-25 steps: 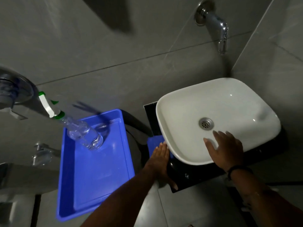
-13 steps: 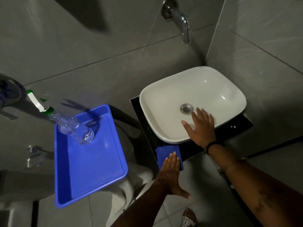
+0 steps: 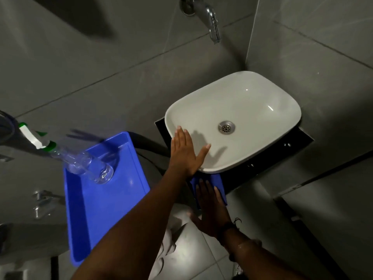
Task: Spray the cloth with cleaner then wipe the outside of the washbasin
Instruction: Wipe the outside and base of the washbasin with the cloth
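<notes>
The right hand point(image 3: 212, 207) covers much of the blue cloth point(image 3: 217, 181).

Both forearms are seen bare, with no sleeves reaching the wrists. A dark band with a small knotted end is worn around the wrist of the right hand point(image 3: 212, 211). Nothing is worn on the left hand point(image 3: 184, 153), where no rings can be made out.
</notes>
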### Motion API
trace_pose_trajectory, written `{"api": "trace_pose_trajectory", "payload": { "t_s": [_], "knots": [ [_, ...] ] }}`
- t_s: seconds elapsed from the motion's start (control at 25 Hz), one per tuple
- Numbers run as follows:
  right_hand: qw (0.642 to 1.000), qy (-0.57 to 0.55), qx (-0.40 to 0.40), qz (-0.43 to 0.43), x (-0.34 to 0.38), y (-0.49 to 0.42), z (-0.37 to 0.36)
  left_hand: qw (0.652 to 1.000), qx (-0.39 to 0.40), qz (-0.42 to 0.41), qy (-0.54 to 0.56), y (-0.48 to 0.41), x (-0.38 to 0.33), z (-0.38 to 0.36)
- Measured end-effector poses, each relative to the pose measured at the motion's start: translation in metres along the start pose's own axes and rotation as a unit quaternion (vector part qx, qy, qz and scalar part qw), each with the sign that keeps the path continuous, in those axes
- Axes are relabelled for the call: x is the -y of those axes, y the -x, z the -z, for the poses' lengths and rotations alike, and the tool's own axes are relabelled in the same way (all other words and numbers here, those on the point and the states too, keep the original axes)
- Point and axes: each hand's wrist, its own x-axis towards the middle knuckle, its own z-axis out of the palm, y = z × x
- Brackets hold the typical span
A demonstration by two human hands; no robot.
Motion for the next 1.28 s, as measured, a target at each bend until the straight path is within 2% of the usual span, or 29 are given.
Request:
{"api": "trace_pose_trajectory", "payload": {
  "t_s": [0.08, 0.2, 0.44, 0.56, 0.64, 0.76, 0.92, 1.04, 1.16, 1.28],
  "knots": [
    [0.999, -0.038, -0.006, 0.015, -0.008, 0.004, -0.010, 0.998, 0.021, 0.025, -0.048, -0.016, -0.001, -0.011],
    [0.998, -0.056, -0.001, -0.009, -0.054, 0.004, -0.007, 0.996, -0.020, 0.026, -0.087, -0.019, 0.007, -0.025],
    [0.986, -0.014, -0.013, -0.166, -0.242, -0.034, 0.058, 0.991, -0.056, 0.010, -0.119, -0.022, 0.014, -0.032],
    [0.980, -0.007, -0.006, -0.201, -0.326, -0.069, 0.099, 0.988, -0.058, 0.010, -0.143, -0.026, 0.017, -0.036],
    [0.979, -0.014, -0.006, -0.205, -0.348, -0.080, 0.104, 0.987, -0.064, 0.014, -0.144, -0.028, 0.016, -0.040],
    [0.973, -0.014, -0.028, -0.229, -0.320, -0.077, 0.083, 0.990, -0.052, 0.014, -0.132, -0.025, 0.011, -0.036],
    [0.977, -0.078, -0.048, -0.192, -0.237, -0.051, 0.050, 0.989, -0.054, 0.011, -0.139, -0.026, 0.012, -0.035],
    [0.987, -0.087, -0.064, -0.122, -0.153, -0.023, 0.017, 0.989, -0.059, 0.019, -0.131, -0.023, 0.007, -0.034],
    [0.993, -0.113, -0.037, -0.020, -0.062, -0.007, -0.017, 0.992, -0.047, 0.020, -0.113, -0.023, 0.004, -0.030],
    [0.991, -0.113, -0.065, 0.031, -0.032, -0.001, -0.033, 0.991, -0.038, 0.024, -0.122, -0.022, 0.006, -0.030]
  ]
}}
